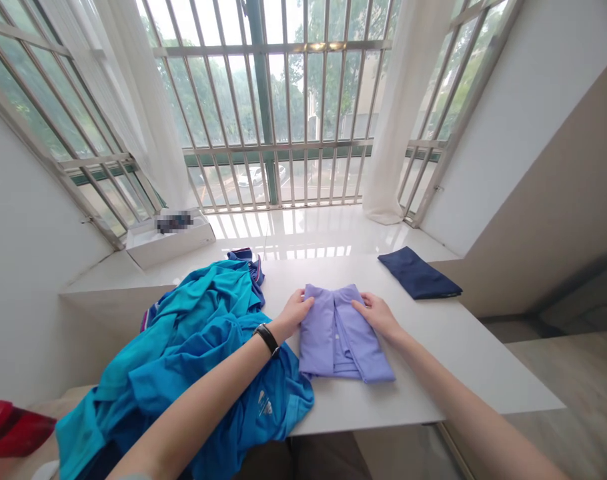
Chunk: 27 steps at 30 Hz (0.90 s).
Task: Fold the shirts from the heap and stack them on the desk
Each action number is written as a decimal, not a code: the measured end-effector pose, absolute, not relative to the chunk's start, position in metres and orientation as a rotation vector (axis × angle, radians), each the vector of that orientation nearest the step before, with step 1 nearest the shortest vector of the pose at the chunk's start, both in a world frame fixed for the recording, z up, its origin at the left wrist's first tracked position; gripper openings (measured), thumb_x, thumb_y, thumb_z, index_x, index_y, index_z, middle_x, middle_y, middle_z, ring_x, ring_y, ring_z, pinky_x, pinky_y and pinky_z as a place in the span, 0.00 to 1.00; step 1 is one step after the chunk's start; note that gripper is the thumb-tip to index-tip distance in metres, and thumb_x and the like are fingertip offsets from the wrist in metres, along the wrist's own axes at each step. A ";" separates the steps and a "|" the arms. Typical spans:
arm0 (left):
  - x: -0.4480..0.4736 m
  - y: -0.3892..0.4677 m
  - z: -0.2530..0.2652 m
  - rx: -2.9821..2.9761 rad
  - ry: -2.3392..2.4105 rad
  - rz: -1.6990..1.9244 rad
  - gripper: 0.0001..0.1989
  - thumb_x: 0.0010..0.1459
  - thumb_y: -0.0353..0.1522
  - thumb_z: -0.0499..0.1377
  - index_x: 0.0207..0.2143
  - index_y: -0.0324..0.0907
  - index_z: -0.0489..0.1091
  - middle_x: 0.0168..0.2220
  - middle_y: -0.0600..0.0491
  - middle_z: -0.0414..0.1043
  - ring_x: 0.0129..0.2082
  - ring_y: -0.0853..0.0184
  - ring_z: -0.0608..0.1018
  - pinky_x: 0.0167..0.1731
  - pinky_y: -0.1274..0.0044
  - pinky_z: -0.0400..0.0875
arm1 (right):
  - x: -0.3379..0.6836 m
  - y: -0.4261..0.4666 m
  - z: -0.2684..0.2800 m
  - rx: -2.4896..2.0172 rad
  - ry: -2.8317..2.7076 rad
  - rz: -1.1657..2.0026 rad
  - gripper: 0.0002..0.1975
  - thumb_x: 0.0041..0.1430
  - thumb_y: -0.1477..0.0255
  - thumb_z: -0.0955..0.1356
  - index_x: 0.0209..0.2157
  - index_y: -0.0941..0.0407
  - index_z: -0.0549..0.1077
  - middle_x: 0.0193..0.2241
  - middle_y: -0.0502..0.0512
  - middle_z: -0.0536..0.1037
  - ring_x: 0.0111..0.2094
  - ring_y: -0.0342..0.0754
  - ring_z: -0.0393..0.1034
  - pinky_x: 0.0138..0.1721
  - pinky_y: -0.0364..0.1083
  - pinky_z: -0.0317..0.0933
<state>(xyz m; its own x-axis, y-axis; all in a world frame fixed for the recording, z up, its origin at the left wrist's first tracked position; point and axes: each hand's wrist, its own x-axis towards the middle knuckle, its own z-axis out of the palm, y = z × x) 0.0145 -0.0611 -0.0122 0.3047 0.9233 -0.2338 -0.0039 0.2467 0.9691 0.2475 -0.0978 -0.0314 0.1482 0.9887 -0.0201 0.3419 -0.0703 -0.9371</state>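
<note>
A lavender garment (316, 340), folded into a neat rectangle, lies on the white table (418, 373) in front of me. Its two side panels meet near the middle, and a small white button shows in the gap. My left hand (294, 313) pinches the far left corner, thumb on top and fingers at the edge. At the far right corner, my right hand (378, 313) grips the cloth the same way. A black band circles my left wrist. Left of the garment, under my left forearm, spreads a loose heap of blue and teal clothes (198, 327).
A folded navy cloth (416, 272) lies at the table's far right. On the white sill stands a white box (171, 243) with a blurred item on it. Behind are a barred window (283, 100) and white curtains (391, 147). A red object (13, 430) shows at lower left.
</note>
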 end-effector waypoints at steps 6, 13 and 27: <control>0.003 -0.070 -0.023 2.024 1.215 0.771 0.33 0.60 0.37 0.58 0.64 0.32 0.54 0.68 0.34 0.47 0.69 0.51 0.49 0.67 0.61 0.45 | 0.256 -0.111 -0.053 -1.549 -1.633 0.407 0.27 0.63 0.55 0.61 0.58 0.56 0.64 0.57 0.66 0.69 0.59 0.58 0.64 0.61 0.60 0.58; 0.009 -0.081 -0.029 2.531 1.050 0.425 0.34 0.65 0.46 0.51 0.66 0.36 0.54 0.70 0.37 0.43 0.70 0.45 0.43 0.65 0.54 0.42 | 0.228 -0.134 -0.065 -1.641 -1.604 0.346 0.29 0.67 0.55 0.56 0.64 0.55 0.57 0.66 0.65 0.56 0.67 0.59 0.48 0.67 0.62 0.45; 0.003 -0.044 0.005 2.817 0.967 0.302 0.09 0.65 0.33 0.54 0.43 0.44 0.73 0.43 0.50 0.72 0.42 0.62 0.74 0.46 0.71 0.69 | 0.251 -0.053 -0.025 -1.642 -1.730 0.269 0.18 0.60 0.63 0.63 0.47 0.57 0.74 0.45 0.63 0.78 0.49 0.57 0.71 0.53 0.56 0.63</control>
<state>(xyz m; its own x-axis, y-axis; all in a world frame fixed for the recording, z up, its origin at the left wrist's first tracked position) 0.0028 -0.0443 0.0045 0.7724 0.6192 0.1411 0.5896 -0.7818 0.2031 0.2507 -0.0533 -0.0252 0.0754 0.9325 0.3533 0.7814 0.1649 -0.6019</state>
